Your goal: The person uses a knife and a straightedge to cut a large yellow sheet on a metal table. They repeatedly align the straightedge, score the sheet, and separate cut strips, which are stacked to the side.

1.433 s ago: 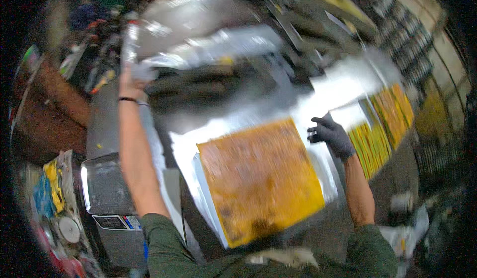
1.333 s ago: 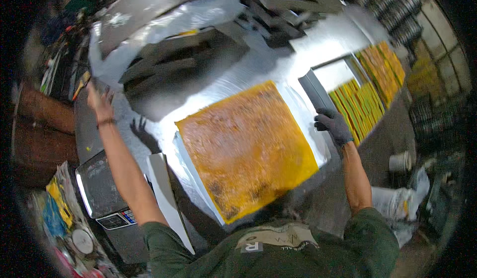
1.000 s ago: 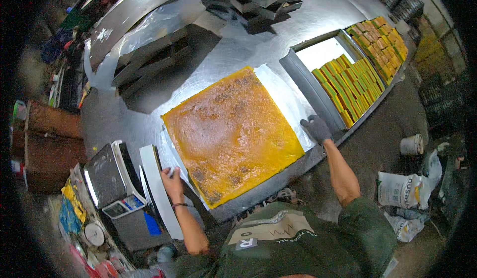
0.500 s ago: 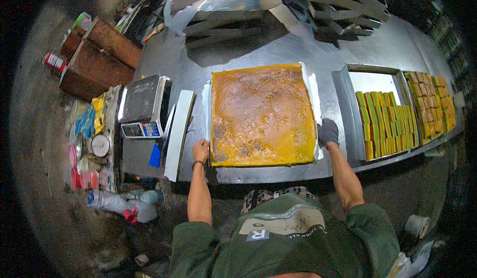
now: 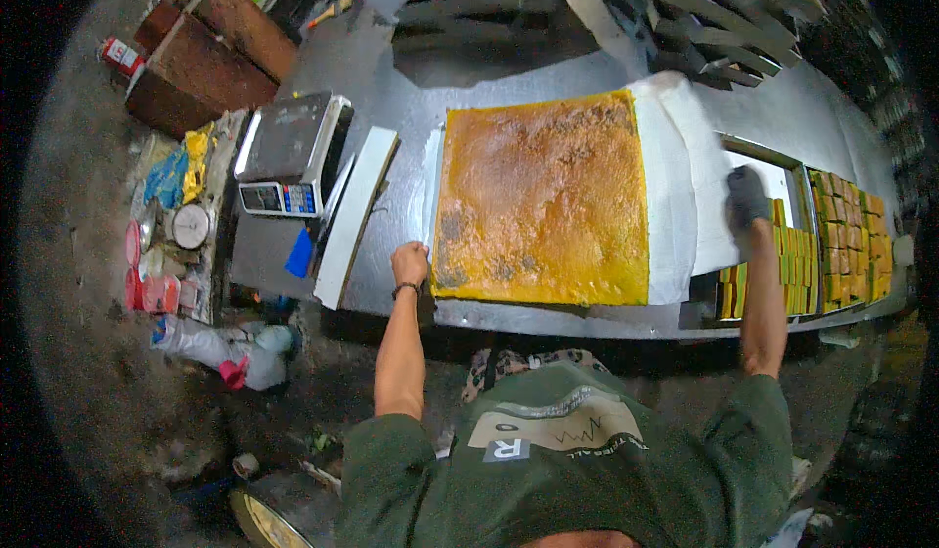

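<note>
A large square sheet of cake (image 5: 543,205), browned on top with yellow edges, lies on the metal table in front of me. White lining paper (image 5: 675,205) shows as a wide band along its right side and a thin strip on its left. My left hand (image 5: 410,263), bare, is closed on the paper's edge near the cake's lower left corner. My right hand (image 5: 747,196), in a dark glove, is beside the paper's outer right edge, over the tray of cut cake. Motion smears its fingers, so its grip on the paper is unclear.
Right of the paper stands a metal tray (image 5: 811,201) with layered yellow-green cake slices (image 5: 797,264); browned pieces (image 5: 846,220) sit beyond it. On the left are a digital scale (image 5: 289,147), a long white board (image 5: 357,220) and a blue scraper (image 5: 299,253). Metal frames (image 5: 714,20) lie behind.
My right hand has swung outward to the right, and the paper on that side now spreads flat away from the cake. My left hand stays at the left edge. The whole view has shifted.
</note>
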Demonstrator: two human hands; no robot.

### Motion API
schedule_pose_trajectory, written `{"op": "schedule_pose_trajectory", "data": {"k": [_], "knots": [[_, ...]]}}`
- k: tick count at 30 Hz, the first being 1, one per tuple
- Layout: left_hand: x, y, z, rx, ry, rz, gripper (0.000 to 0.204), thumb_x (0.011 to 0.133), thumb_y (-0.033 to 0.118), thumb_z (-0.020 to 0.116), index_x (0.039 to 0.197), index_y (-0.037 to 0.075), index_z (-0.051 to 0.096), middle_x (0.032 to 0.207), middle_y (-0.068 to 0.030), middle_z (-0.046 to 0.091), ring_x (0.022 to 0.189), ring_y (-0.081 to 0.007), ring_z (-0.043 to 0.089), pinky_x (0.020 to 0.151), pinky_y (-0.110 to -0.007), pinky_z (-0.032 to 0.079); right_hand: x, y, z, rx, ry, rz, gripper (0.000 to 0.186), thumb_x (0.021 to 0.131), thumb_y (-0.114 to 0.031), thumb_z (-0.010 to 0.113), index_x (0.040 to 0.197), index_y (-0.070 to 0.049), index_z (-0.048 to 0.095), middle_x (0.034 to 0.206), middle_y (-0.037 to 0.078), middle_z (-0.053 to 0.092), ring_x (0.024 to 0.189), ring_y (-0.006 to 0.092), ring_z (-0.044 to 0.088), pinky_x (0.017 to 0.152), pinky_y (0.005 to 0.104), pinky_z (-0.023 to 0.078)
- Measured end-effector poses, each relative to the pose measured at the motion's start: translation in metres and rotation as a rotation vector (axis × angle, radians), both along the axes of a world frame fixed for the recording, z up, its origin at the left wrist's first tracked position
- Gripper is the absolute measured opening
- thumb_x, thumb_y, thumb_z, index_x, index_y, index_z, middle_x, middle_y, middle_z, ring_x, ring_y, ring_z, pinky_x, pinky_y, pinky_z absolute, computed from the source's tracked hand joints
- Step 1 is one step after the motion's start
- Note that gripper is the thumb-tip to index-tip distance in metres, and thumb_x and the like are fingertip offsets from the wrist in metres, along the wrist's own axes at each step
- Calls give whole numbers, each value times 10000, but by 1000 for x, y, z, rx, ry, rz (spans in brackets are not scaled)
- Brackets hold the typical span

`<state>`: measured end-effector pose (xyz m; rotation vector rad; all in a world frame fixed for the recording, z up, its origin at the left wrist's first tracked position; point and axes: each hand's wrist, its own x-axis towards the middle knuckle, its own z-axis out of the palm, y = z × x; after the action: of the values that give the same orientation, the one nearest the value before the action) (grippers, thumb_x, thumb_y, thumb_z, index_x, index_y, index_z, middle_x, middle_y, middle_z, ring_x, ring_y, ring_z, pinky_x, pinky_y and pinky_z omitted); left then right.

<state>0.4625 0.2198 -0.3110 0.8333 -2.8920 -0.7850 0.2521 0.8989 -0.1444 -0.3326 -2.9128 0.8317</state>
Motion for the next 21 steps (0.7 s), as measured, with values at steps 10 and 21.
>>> {"op": "schedule_pose_trajectory", "data": {"k": [10, 21], "knots": [[2, 4, 25, 111, 70, 10, 266, 881, 269, 717, 845, 6, 741, 789, -204, 717, 763, -394, 687, 715, -498, 508, 73, 140, 116, 39, 290, -427, 293, 978, -258, 602, 1116, -7, 661, 1087, 216, 714, 970, 352, 684, 867, 439, 516], [43, 2, 116, 1145, 239, -235, 656, 888, 231, 809, 1417, 9, 490, 1271, -85, 599, 1076, -170, 597, 937, -338, 509, 146, -218, 39, -306, 473, -172, 355, 1022, -261, 582, 1257, 0, 629, 1185, 192, 701, 1064, 323, 667, 956, 409, 506]]}}
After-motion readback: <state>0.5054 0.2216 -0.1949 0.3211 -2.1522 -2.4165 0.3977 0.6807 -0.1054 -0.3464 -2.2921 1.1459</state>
